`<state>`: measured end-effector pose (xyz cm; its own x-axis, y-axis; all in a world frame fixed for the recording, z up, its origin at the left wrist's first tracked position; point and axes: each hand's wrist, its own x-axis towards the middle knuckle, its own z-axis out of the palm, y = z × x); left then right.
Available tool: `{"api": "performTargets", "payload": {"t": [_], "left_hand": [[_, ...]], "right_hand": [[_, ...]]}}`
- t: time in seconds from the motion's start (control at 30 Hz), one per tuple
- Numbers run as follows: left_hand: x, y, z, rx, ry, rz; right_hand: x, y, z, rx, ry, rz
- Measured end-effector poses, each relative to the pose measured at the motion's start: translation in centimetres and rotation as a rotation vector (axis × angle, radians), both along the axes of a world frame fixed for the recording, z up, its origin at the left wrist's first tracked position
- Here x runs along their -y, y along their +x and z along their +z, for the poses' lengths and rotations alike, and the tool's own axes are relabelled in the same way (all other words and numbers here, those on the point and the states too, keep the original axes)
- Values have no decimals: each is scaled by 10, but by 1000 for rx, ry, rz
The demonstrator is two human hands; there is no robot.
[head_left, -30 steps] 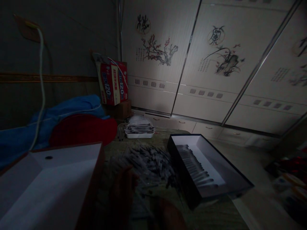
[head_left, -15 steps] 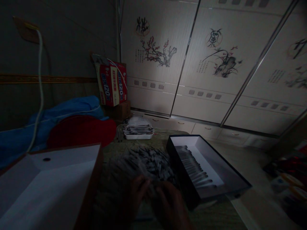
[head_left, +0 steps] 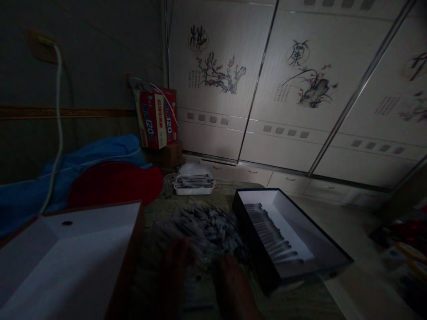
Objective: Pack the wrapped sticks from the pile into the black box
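In dim light, my left hand (head_left: 176, 260) reaches over the near left edge of a pile of slim, pen-like sticks (head_left: 203, 226). Its fingers are dark and smeared. My right hand (head_left: 231, 278) is low over the table at the pile's near right edge, fingers pointing forward and down; I cannot make out whether it holds anything. Between the hands lie a few pale, stick-like pieces (head_left: 196, 289). To the right, a dark-rimmed box (head_left: 307, 222) with a white inside contains a row of similar sticks (head_left: 271, 235) side by side.
On the left stands a large open box (head_left: 90, 249) with a white inside. At the table's back is a white tray (head_left: 193, 190) of sticks. Red cloth (head_left: 115, 184) and blue cloth (head_left: 100, 151) lie behind the left box. A white cord (head_left: 58, 115) hangs down the wall.
My hands, close together over the near side of the pile before, have moved apart. The left has shifted leftward; the right stays near the same spot.
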<state>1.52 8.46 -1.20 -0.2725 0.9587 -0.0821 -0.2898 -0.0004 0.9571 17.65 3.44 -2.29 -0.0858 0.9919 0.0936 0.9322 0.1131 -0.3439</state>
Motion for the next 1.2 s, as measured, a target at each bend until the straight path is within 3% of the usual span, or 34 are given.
{"api": "performTargets", "payload": {"t": [0.07, 0.17, 0.27, 0.33, 0.4, 0.57, 0.8, 0.93, 1.07, 1.2], "left_hand": [[-1, -1, -3, 72, -3, 26], [0, 1, -4, 240, -36, 48], [2, 7, 2, 354, -69, 16], [4, 11, 8, 382, -88, -8], [5, 15, 13, 403, -112, -19], [5, 17, 19, 426, -136, -25], [7, 18, 21, 449, -151, 5], [7, 16, 19, 391, -125, -22], [9, 19, 18, 296, -110, -136], [20, 29, 15, 271, -140, -361]], "right_hand": [[2, 8, 2, -65, 24, -25], [7, 18, 5, -366, 103, -43], [15, 18, 7, -684, 242, -115], [21, 13, 11, -770, 348, -212], [27, 5, 15, -771, 432, -263], [33, -4, 21, -666, 560, -211], [30, -5, 6, -603, 556, -278], [29, -5, 10, -627, 540, -280], [27, -7, 20, -695, 491, -261], [21, -7, 29, -900, 412, -347]]}}
